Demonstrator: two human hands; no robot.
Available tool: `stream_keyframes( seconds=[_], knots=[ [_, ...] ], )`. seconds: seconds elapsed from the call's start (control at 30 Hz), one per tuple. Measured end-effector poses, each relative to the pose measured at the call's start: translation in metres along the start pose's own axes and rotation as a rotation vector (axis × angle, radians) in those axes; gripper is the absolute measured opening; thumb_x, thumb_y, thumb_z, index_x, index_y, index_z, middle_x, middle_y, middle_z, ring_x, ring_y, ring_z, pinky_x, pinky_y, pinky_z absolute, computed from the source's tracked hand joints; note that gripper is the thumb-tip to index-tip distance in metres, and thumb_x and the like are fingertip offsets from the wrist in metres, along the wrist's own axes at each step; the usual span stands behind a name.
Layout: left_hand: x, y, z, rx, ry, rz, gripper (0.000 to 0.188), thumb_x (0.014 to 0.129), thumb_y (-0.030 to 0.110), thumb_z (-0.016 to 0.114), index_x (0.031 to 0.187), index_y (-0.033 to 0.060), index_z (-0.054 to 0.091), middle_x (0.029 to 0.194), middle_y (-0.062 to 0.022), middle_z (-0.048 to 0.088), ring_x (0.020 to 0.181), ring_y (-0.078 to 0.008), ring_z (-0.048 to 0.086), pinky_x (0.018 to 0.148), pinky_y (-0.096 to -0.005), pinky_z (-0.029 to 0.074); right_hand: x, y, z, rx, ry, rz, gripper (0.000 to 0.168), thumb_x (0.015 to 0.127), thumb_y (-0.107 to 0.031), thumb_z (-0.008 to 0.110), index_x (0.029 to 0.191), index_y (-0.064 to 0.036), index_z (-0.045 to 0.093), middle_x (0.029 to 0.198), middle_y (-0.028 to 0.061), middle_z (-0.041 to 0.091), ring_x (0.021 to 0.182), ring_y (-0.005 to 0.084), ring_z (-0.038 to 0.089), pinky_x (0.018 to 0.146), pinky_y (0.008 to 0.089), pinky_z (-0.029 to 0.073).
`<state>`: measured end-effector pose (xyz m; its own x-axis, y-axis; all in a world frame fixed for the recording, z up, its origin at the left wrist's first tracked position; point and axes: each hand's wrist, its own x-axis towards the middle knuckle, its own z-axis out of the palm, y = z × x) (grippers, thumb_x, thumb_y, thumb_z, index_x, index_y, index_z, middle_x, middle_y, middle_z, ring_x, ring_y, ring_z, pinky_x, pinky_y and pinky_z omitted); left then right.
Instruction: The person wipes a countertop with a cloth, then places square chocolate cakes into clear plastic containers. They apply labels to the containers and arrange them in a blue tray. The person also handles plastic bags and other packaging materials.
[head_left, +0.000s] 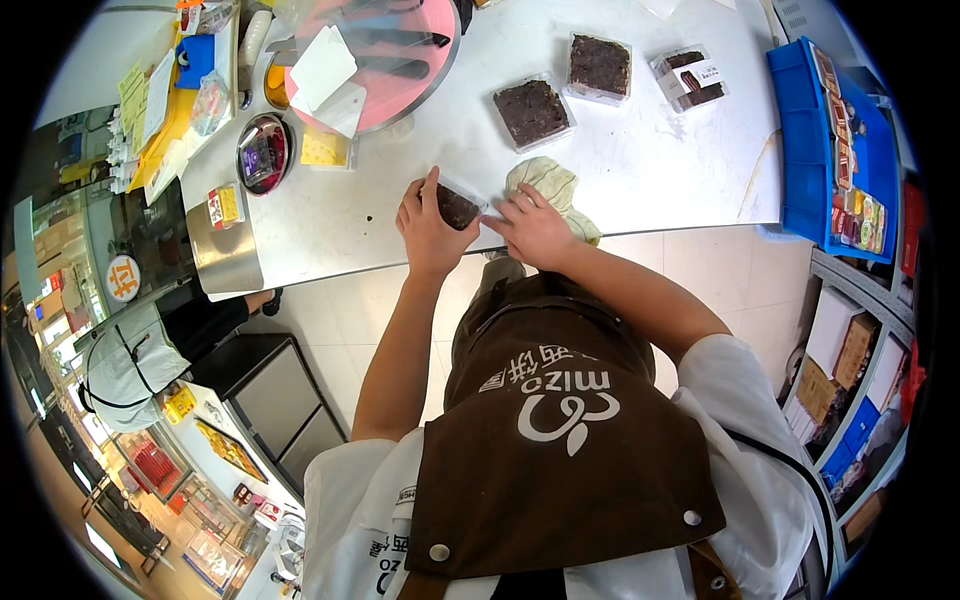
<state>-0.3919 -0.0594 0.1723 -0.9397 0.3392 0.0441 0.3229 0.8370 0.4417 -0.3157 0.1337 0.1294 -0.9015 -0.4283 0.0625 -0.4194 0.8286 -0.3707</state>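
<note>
A small clear plastic box of dark brown cake (456, 207) stands near the front edge of the metal worktop. My left hand (431, 225) grips it, thumb and fingers spread around its near and left sides, so part of the box is hidden. On the other side, my right hand (534, 229) has its fingers apart, its fingertips close to the box's right corner; whether they touch it I cannot tell. A crumpled pale striped cloth (551, 187) lies beside and partly under that hand.
Two larger cake boxes (532, 112) and a banded box (688, 79) stand farther back. A pink round board (390, 97) bears knives (390, 67) and white scrapers (324, 67). Blue crate (806, 150) at right; oval container (262, 154) and yellow pack (225, 206) at left. Another person (135, 367) is at left.
</note>
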Motion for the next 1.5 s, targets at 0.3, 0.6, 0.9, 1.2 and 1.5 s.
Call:
stream_keyframes(
  seconds=[0.3,0.6,0.9,1.2,1.5],
  knots=[
    [0.002,0.003,0.002,-0.009,0.026,-0.035,0.098,0.063,0.027,0.088,0.148,0.0151,0.042,0.137,-0.0147,0.047,0.126,-0.0377,0.048,0.106,-0.0528,0.037,0.009,0.007,-0.003,-0.068,-0.013,-0.042,0.037,0.087,-0.020,0.061,0.123,-0.018,0.069,0.124,0.0048,0.059,0.121,0.0250,0.051,0.114,0.0442,0.032],
    [0.006,0.005,0.005,0.003,0.029,-0.091,0.099,0.063,0.029,0.088,0.148,0.0139,0.040,0.137,-0.0192,0.046,0.127,-0.0403,0.046,0.105,-0.0541,0.039,0.004,0.007,-0.006,-0.043,-0.029,-0.075,0.039,0.085,-0.021,0.061,0.123,-0.018,0.069,0.126,0.0044,0.059,0.122,0.0252,0.050,0.116,0.0447,0.031],
    [0.021,0.023,0.019,0.120,0.066,-0.374,0.096,0.070,0.046,0.082,0.148,0.0112,0.039,0.142,-0.0203,0.043,0.129,-0.0426,0.043,0.105,-0.0560,0.039,0.003,0.005,0.016,0.031,0.049,-0.235,0.043,0.077,-0.026,0.069,0.120,-0.019,0.071,0.108,0.0032,0.059,0.120,0.0256,0.050,0.120,0.0485,0.029],
    [0.029,0.029,0.011,0.120,-0.075,-0.437,0.103,0.070,0.046,0.080,0.153,0.0112,0.031,0.146,-0.0214,0.040,0.131,-0.0422,0.042,0.107,-0.0545,0.039,-0.001,0.004,0.013,0.050,0.107,-0.182,0.032,0.078,-0.021,0.065,0.109,-0.015,0.075,0.104,0.0010,0.062,0.114,0.0224,0.053,0.119,0.0435,0.029],
    [0.031,0.029,0.009,0.065,-0.097,-0.458,0.099,0.069,0.039,0.079,0.153,0.0134,0.033,0.145,-0.0217,0.039,0.132,-0.0435,0.041,0.105,-0.0564,0.040,0.001,0.005,0.009,0.060,0.117,-0.189,0.027,0.078,-0.018,0.064,0.101,-0.014,0.076,0.099,-0.0010,0.063,0.109,0.0227,0.054,0.116,0.0407,0.032]
  ],
)
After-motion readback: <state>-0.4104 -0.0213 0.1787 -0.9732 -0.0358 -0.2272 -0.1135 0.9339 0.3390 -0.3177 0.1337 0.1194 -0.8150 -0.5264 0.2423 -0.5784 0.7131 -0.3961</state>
